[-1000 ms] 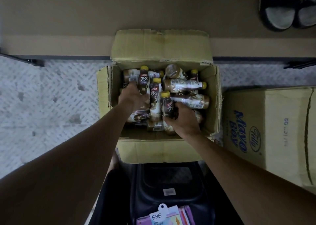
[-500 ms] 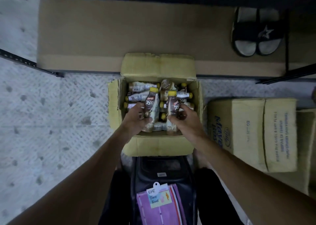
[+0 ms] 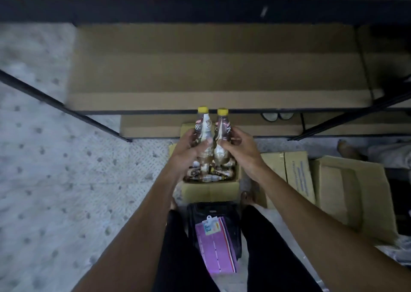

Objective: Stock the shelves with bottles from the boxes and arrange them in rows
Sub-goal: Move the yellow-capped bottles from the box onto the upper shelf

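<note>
Plastic, cardboard, metal.
Glossy plastic bottles [image 3: 204, 129]; matt cardboard box [image 3: 209, 190]; matt brown shelf board [image 3: 200, 69]; black metal frame [image 3: 66, 109]; studded floor [image 3: 55, 180].

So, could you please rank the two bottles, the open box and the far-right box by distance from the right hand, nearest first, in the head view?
1. Right bottle, gripped in the right hand.
2. Left bottle, alongside, in the left hand.
3. Open box, on the floor below the hands.
4. Far-right box, on the floor further right.
</note>
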